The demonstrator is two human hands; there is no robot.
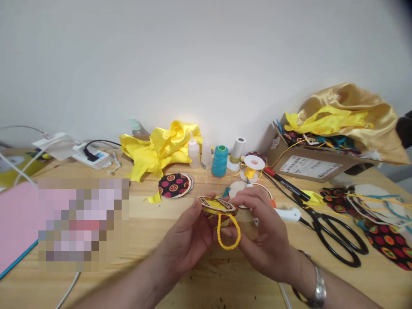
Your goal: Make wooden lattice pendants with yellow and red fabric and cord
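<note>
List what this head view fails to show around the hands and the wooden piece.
- Underside of the wooden disc: hidden by left hand and right hand.
- Where the yellow cord loop attaches: covered by fingers.
- Pixelated patch: contents blurred.
- Shipping label on the cardboard box: too small.

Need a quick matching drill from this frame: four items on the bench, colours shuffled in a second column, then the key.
Column 1:
1. thread cone
2. scissors
3. braided cord loop, held between left hand and right hand
4. folder at the table's left edge

Column 2:
A. pink
B. yellow
C. teal
D. black

Pairs: 1-C, 2-D, 3-B, 4-A
</note>
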